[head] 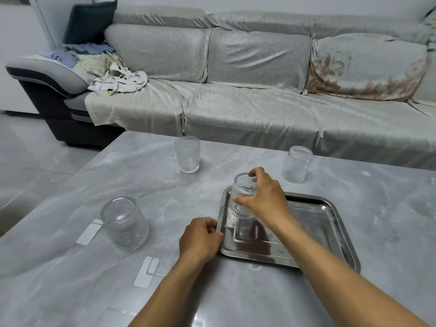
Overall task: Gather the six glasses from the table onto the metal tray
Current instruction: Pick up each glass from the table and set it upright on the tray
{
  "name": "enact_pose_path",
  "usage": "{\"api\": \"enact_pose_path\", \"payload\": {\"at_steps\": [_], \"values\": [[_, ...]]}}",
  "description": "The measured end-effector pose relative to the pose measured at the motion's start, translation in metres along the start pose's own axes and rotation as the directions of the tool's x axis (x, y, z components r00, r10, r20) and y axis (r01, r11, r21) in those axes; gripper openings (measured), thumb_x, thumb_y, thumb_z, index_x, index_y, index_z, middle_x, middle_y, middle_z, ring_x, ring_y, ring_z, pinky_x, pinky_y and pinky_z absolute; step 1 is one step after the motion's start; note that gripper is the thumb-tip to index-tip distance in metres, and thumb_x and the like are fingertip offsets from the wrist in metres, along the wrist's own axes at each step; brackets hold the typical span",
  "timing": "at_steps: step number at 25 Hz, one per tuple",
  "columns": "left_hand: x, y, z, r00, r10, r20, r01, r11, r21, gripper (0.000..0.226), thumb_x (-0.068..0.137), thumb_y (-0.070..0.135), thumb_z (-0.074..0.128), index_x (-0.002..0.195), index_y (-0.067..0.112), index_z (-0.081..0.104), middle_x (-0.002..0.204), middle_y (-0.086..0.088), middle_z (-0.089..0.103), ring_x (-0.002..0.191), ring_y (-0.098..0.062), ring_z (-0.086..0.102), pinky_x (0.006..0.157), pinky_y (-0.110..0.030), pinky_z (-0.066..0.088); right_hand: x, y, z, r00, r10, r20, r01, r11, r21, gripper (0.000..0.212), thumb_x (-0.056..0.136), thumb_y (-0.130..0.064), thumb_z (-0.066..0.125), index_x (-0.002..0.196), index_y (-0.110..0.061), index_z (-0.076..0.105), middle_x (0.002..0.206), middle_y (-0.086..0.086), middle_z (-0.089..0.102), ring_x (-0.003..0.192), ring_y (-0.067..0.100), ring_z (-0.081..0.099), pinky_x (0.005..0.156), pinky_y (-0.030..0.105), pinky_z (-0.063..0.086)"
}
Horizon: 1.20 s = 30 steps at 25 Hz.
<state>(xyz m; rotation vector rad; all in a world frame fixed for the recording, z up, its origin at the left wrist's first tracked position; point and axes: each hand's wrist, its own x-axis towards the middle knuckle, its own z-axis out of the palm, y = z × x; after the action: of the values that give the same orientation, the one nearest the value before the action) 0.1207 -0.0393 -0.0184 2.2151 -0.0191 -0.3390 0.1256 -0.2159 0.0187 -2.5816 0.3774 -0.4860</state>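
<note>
A metal tray lies on the grey marble table, right of centre. My right hand grips a ribbed glass that stands upside down in the tray's far left corner. My left hand holds the tray's left rim. Another glass stands upside down near the left. An upright glass is at the far middle. A third loose glass stands inverted at the far right. Part of a further glass shows at the right edge.
The table has white tape patches near its front left. A grey sofa with cloths piled at its left end runs behind the table. Tiled floor lies to the left.
</note>
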Motion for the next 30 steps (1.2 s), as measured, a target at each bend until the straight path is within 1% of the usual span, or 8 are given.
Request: {"api": "enact_pose_path", "payload": {"at_steps": [6,8,10,12,16,20,27,30], "values": [[-0.011,0.008,-0.009,0.999,0.033,0.005,-0.033,0.998,0.046,0.024,0.077,0.026,0.063,0.1,0.024,0.071,0.094,0.003,0.074,0.089,-0.02,0.067,0.077,-0.029,0.052,-0.018,-0.005,-0.005,0.999,0.023,0.022,-0.025,0.996,0.083,0.081,0.069,-0.045,0.081,0.133,-0.02,0.039,0.135,0.006,0.047,0.117,0.03,0.048,0.093,0.037,0.042],[-0.017,0.014,-0.029,0.974,0.156,-0.166,-0.143,0.986,0.089,0.036,0.08,0.029,0.061,0.115,0.023,0.066,0.105,0.003,0.071,0.098,-0.02,0.064,0.081,-0.028,0.047,-0.04,-0.004,-0.013,0.995,-0.011,-0.1,0.023,0.993,0.115,0.072,0.073,-0.044,0.077,0.131,-0.019,0.042,0.133,0.006,0.048,0.118,0.028,0.048,0.092,0.035,0.039],[-0.023,0.012,-0.065,0.807,0.335,-0.487,-0.259,0.941,0.218,0.039,0.076,0.026,0.063,0.115,0.024,0.064,0.111,0.001,0.068,0.103,-0.025,0.059,0.083,-0.038,0.048,-0.072,-0.004,-0.024,0.987,-0.086,-0.138,0.102,0.988,0.116,0.055,0.077,-0.04,0.072,0.123,-0.02,0.048,0.125,0.003,0.052,0.112,0.027,0.052,0.087,0.034,0.04],[-0.026,-0.004,-0.099,0.667,0.344,-0.661,-0.129,0.927,0.353,0.058,0.069,0.029,0.07,0.125,0.026,0.055,0.129,-0.006,0.056,0.114,-0.033,0.05,0.088,-0.048,0.043,-0.102,-0.002,-0.036,0.986,-0.149,-0.074,0.156,0.983,0.101,0.04,0.079,-0.031,0.073,0.113,-0.018,0.055,0.119,0.002,0.056,0.108,0.026,0.055,0.083,0.034,0.042],[-0.025,-0.048,-0.125,0.863,-0.029,-0.504,0.034,0.999,0.001,0.088,0.068,0.027,0.079,0.142,0.03,0.033,0.142,-0.015,0.048,0.123,-0.04,0.048,0.097,-0.049,0.041,-0.14,0.004,-0.061,0.984,-0.163,0.069,0.156,0.983,0.096,0.023,0.081,-0.026,0.074,0.101,-0.02,0.062,0.112,-0.008,0.058,0.101,0.015,0.058,0.078,0.029,0.046],[-0.035,-0.046,-0.124,0.835,-0.05,-0.548,-0.027,0.991,-0.132,0.088,0.061,0.029,0.086,0.134,0.032,0.036,0.125,-0.015,0.063,0.107,-0.04,0.06,0.088,-0.046,0.045,-0.158,0.011,-0.077,0.99,-0.099,0.098,0.084,0.986,0.144,0.023,0.083,-0.025,0.069,0.105,-0.024,0.062,0.108,-0.014,0.06,0.099,0.008,0.057,0.083,0.027,0.049],[-0.087,0.037,-0.059,0.805,0.474,-0.358,-0.531,0.844,-0.076,0.078,0.051,0.045,0.084,0.121,0.036,0.05,0.11,0.011,0.066,0.094,-0.014,0.062,0.078,-0.031,0.052,-0.138,-0.035,-0.082,0.991,-0.05,0.128,-0.049,0.745,0.666,0.062,0.067,-0.046,0.08,0.121,-0.045,0.05,0.115,-0.014,0.063,0.096,0.008,0.065,0.078,0.028,0.055],[-0.098,0.054,-0.023,0.725,0.637,-0.263,-0.653,0.756,0.03,0.072,0.058,0.046,0.075,0.124,0.034,0.051,0.112,0.016,0.063,0.092,-0.013,0.056,0.077,-0.028,0.05,-0.129,-0.047,-0.075,0.999,-0.036,-0.031,0.046,0.883,0.467,0.075,0.059,-0.053,0.078,0.125,-0.045,0.043,0.114,-0.016,0.064,0.099,0.007,0.063,0.079,0.03,0.054]]}}
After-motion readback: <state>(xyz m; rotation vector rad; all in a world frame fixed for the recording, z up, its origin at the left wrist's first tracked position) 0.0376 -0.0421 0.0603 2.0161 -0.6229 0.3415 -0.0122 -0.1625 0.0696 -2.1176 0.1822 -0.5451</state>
